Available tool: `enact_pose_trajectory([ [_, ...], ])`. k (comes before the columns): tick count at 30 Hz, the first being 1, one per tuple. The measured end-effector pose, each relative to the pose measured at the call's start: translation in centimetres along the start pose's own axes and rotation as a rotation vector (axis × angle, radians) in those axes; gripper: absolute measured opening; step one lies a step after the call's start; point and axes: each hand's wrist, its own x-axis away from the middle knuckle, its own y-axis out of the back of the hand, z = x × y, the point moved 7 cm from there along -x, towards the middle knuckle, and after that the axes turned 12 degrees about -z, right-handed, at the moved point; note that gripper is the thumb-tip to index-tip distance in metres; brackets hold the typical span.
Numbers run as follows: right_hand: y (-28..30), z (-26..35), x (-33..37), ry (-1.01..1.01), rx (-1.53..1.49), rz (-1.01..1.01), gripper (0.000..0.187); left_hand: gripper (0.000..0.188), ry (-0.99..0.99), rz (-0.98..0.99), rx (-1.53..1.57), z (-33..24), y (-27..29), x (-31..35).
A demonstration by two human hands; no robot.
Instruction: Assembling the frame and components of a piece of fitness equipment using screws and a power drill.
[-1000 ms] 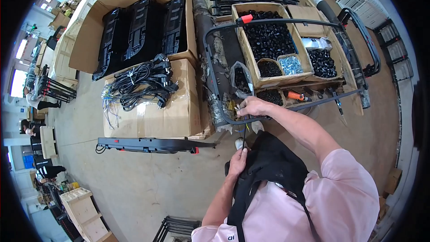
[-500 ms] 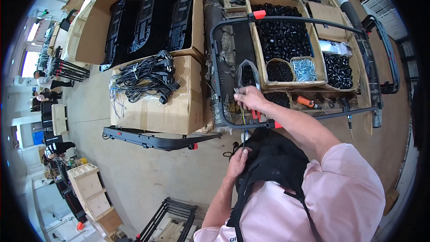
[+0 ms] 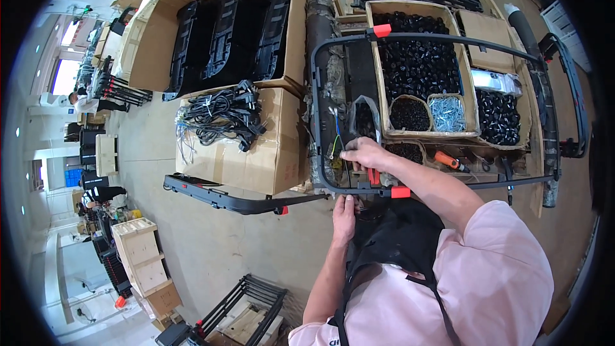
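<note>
A black tubular frame [image 3: 435, 37] with red clips lies over the bench. My right hand [image 3: 365, 154] is inside its near left corner, fingers pinched on a thin dark cable. Beyond those fingers, the cable's loose blue and yellow-green wires [image 3: 336, 141] with pale ends stick up along the frame's left rail. My left hand [image 3: 344, 218] is just outside the near rail, thumb and fingers closed at the rail's underside, apparently on the same cable; the grip is partly hidden. Red-handled pliers [image 3: 374, 177] lie beside my right hand.
A carton of small black parts [image 3: 419, 57] holds smaller boxes of screws [image 3: 447, 114]. An orange-handled tool [image 3: 451, 160] lies to the right. Bundled black cables [image 3: 221, 115] rest on a carton [image 3: 256, 170] at left. Another black frame [image 3: 246, 204] juts out below it.
My right hand has drawn nearer along the cable, leaving the coloured wires exposed. My left hand has moved up to the near rail. The whole view has shifted slightly.
</note>
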Motion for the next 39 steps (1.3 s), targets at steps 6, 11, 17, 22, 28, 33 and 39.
enact_pose_trajectory([
  [6,-0.7,2.7,-1.4,0.072,-0.014,-0.175,0.028,0.02,-0.059,0.012,0.031,-0.7,-0.4,-0.3],
  [11,-1.0,3.4,-2.7,0.115,0.069,-0.193,0.028,0.019,-0.028,0.063,0.014,-0.7,-0.1,-0.1],
  [17,-1.5,3.8,-1.9,0.021,0.081,-0.17,0.03,0.018,-0.038,0.022,-0.006,-0.6,0.5,-0.3],
  [22,-1.1,3.7,-2.5,0.014,0.139,-0.089,0.035,0.017,-0.013,-0.021,-0.016,-1.0,0.3,-0.3],
  [28,4.6,4.1,-6.4,0.234,0.514,-0.175,0.025,0.016,-0.004,-0.09,-0.005,-0.7,0.5,-0.2],
  [33,3.8,2.8,-8.2,0.579,1.331,-0.232,0.017,0.018,0.024,-0.132,0.014,-0.5,0.4,0.0],
  [39,1.5,-2.5,-10.9,0.45,1.505,-0.075,0.023,0.021,0.034,-0.174,-0.034,0.0,0.6,-0.1],
])
